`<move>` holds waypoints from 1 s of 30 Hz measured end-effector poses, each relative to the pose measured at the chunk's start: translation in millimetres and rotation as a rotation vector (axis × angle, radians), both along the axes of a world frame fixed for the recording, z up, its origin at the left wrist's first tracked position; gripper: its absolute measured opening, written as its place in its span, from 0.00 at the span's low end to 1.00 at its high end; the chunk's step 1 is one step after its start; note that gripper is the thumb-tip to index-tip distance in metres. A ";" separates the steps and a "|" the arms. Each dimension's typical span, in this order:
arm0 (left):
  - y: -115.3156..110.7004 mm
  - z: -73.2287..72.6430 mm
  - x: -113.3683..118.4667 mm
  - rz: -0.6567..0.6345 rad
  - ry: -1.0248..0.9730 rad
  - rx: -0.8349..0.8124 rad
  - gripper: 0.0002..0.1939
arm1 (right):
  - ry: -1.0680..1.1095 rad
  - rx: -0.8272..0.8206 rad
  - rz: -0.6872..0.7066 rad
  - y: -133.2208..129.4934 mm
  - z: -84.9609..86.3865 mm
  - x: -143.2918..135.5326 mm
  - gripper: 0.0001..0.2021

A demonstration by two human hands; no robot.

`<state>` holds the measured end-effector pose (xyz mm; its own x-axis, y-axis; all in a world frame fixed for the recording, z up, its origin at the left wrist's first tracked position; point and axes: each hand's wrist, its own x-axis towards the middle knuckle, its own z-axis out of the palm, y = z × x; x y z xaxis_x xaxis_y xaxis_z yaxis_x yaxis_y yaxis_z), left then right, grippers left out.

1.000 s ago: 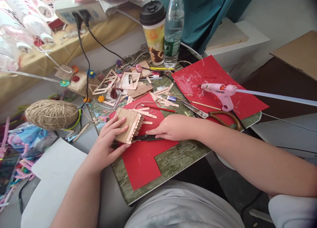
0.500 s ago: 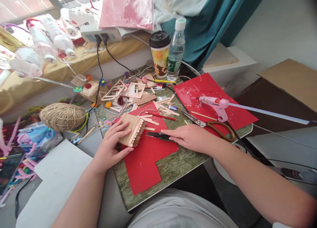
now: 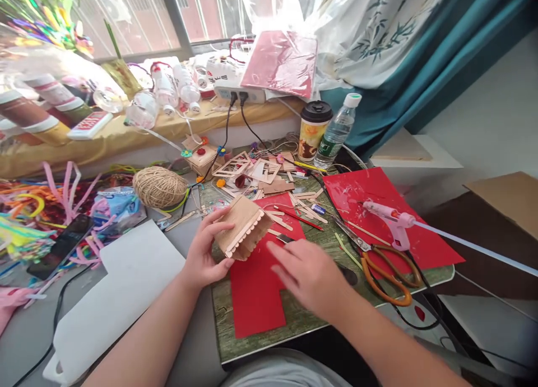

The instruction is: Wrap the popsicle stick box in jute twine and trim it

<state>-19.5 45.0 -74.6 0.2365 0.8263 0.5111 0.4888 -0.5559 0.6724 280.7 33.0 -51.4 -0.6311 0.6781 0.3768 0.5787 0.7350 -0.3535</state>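
Observation:
My left hand (image 3: 204, 250) grips a small wooden box (image 3: 240, 222), edged with the rounded ends of craft sticks. The box is tilted, with its hollow side toward my right hand. My right hand (image 3: 313, 275) is over a black utility knife (image 3: 348, 275), its fingers stretched toward the box and apart from it. The knife's blade end and handle end show on either side of the hand; its middle is hidden. Beneath both hands lies a cut sheet of red card (image 3: 257, 306). Scissors (image 3: 363, 245) with orange handles rest to the right.
A pink glue gun (image 3: 397, 224) lies on another red sheet (image 3: 348, 188). Loose craft sticks (image 3: 313, 212), a coffee cup (image 3: 313, 132) and a water bottle (image 3: 336, 132) are at the back. Left are a twine ball (image 3: 159, 186) and white card (image 3: 126, 280). Black cords (image 3: 229, 135) hang from a power strip.
My right hand has loosened from the knife and its fingers have stretched toward the box. My left hand has turned the box, so a plain wooden face shows. The view has swung left and up.

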 end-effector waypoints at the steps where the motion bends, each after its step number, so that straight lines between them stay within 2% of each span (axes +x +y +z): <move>1: -2.0 1.0 1.2 0.002 0.010 0.029 0.29 | 0.007 -0.008 0.040 -1.8 0.4 -16.3 0.22; 4: -4.6 2.5 0.6 0.005 0.045 0.058 0.30 | -0.017 -0.059 0.114 1.1 -9.2 -55.5 0.15; 6: -3.2 2.0 -2.0 -0.002 0.053 0.048 0.30 | -0.001 -0.068 0.156 6.9 -20.0 -68.4 0.14; 9: 1.5 -0.2 -4.8 -0.030 0.024 0.020 0.30 | 0.063 -0.028 0.184 12.2 -32.1 -71.8 0.15; 12: 5.1 -2.4 -3.2 -0.037 -0.057 -0.017 0.29 | 0.154 -0.010 0.203 10.4 -35.9 -69.0 0.15; 17: 1.7 -4.4 6.1 0.004 -0.132 -0.046 0.31 | 0.324 0.001 0.231 6.8 -38.9 -63.7 0.16; 20: -5.5 -6.8 11.3 0.061 -0.146 -0.050 0.33 | 0.405 -0.017 0.355 7.4 -38.1 -57.2 0.16; 23: -12.7 -10.9 12.8 0.176 -0.071 -0.059 0.41 | 0.471 -0.040 0.425 7.6 -31.4 -49.9 0.14; 26: -15.0 -13.0 11.1 0.308 -0.023 -0.069 0.49 | 0.523 -0.065 0.427 7.4 -22.5 -46.9 0.13; 28: -12.3 -12.1 10.1 0.322 -0.099 -0.037 0.46 | 0.544 -0.113 0.395 7.5 -18.8 -48.6 0.12; 30: -6.8 -10.3 9.7 0.264 -0.220 0.022 0.38 | 0.551 -0.175 0.318 7.9 -18.0 -52.1 0.08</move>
<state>-9.9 38.2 -84.9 -0.1017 0.8326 0.5445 0.4627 -0.4449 0.7668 228.5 40.9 -69.4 -0.5569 0.5708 0.6033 0.0426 0.7451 -0.6656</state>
